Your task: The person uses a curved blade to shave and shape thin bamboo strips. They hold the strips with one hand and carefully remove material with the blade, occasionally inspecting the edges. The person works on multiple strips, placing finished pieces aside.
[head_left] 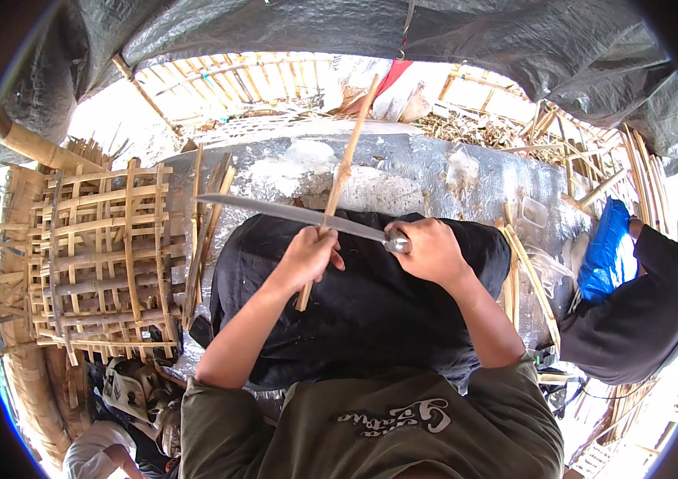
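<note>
Left hand [308,257] grips a bamboo strip [344,169] pointing to one o'clock; right hand [428,249] grips a long knife [291,213] pointing to nine.

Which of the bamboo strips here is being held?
The long strip in the left hand, crossed by the knife blade; the loose strips lying at either side are in neither hand.

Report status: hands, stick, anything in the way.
Left hand gripping stick; right hand gripping knife. Knife crosses stick just beyond left hand, contact unclear. Nothing seen in the way; lattice off left.
</note>
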### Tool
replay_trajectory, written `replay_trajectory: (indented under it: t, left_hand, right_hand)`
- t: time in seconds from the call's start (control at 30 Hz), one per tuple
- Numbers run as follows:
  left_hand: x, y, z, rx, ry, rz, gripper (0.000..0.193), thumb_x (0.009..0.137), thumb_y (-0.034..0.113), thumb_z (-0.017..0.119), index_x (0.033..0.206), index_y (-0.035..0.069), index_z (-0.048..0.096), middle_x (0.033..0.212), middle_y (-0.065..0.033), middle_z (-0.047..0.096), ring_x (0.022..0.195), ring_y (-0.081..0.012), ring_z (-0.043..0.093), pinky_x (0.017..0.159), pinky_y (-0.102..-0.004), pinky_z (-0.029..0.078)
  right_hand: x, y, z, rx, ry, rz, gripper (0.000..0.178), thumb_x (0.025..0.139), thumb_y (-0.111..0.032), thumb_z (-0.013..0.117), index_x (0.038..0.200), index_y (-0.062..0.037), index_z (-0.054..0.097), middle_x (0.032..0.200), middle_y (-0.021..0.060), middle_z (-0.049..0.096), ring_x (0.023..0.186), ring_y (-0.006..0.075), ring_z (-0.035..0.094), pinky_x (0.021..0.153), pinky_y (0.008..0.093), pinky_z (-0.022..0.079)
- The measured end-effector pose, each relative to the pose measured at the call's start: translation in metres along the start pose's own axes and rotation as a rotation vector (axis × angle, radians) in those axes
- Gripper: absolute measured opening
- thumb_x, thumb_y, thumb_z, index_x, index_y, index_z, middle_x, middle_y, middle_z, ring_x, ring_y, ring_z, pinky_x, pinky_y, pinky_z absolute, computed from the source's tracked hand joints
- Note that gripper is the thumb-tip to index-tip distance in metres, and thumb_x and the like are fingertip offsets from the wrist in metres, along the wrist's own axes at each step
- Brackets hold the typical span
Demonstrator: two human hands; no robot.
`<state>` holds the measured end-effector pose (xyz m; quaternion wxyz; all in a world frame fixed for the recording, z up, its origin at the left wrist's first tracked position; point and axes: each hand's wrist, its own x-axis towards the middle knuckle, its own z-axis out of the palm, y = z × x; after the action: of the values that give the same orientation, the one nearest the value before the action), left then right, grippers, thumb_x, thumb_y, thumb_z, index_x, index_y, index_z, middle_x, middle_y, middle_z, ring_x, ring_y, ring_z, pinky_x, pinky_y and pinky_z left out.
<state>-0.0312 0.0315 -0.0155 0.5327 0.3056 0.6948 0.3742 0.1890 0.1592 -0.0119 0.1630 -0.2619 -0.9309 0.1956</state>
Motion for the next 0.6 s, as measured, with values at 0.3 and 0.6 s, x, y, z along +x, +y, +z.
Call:
replay_trajectory:
  t: [0.3, 0.6]
  left_hand:
    - [-0.027, -0.005, 0.034, 0.259, 0.298, 0.383, 0.019, 0.100, 0.017, 0.055, 0.105, -0.002, 0.054, 0.074, -0.0197, 0.064, 0.069, -0.0359, 0.064, 0.062, -0.0414, 0.049]
    - [-0.040, -0.009, 0.038, 0.205, 0.235, 0.385, 0.014, 0.100, 0.013, 0.056, 0.106, 0.000, 0.055, 0.071, -0.0112, 0.056, 0.060, -0.0172, 0.054, 0.059, -0.0335, 0.044]
  right_hand:
    - [0.026, 0.014, -0.001, -0.170, -0.007, 0.150, 0.020, 0.073, -0.024, 0.071, 0.088, -0.0111, 0.070, 0.074, 0.0182, 0.067, 0.071, 0.0394, 0.069, 0.067, 0.0483, 0.058]
    - [0.047, 0.049, -0.013, -0.317, 0.036, 0.263, 0.022, 0.074, -0.025, 0.069, 0.091, -0.0123, 0.072, 0.084, 0.0212, 0.069, 0.078, 0.0409, 0.070, 0.074, 0.0486, 0.059]
